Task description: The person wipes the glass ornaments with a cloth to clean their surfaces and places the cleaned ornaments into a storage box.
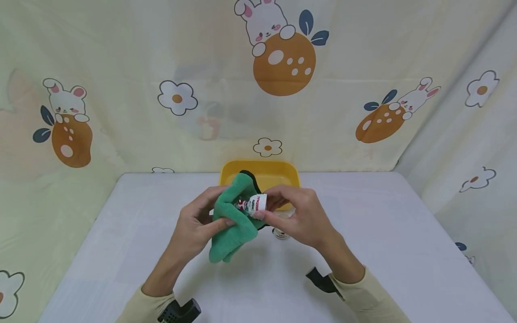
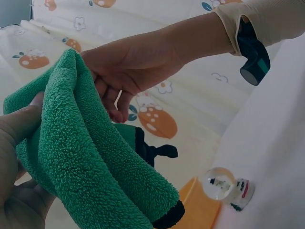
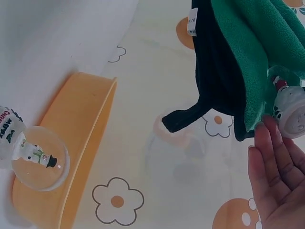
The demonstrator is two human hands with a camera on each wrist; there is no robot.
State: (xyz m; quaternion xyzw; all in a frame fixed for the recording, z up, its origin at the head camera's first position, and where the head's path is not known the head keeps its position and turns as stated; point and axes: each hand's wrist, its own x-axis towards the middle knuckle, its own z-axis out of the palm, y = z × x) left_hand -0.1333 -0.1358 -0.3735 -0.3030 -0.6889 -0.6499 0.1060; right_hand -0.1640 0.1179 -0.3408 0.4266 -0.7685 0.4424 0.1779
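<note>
My left hand [image 1: 195, 226] grips a green terry towel [image 1: 232, 235] with black edging and a hanging loop. Folded into the towel is a small snow globe [image 1: 257, 204], its dome mostly covered and its white, red-lettered base poking out to the right. Fingers and thumb of my right hand [image 1: 298, 215] pinch that base. The right wrist view shows the globe's underside [image 3: 293, 119] at the fingertips and a red-and-white figure in the dome. Below the hands, a second snow globe [image 3: 40, 160] with a snowman inside stands on the table, partly hidden by my right hand in the head view.
Behind the hands, a yellow plastic tray [image 1: 262, 167] sits at the back edge of the white-covered table [image 1: 137, 233]. A curtain [image 1: 202, 134] printed with rabbits and flowers hangs at the back and sides. Both wrists carry black cameras [image 1: 179, 311].
</note>
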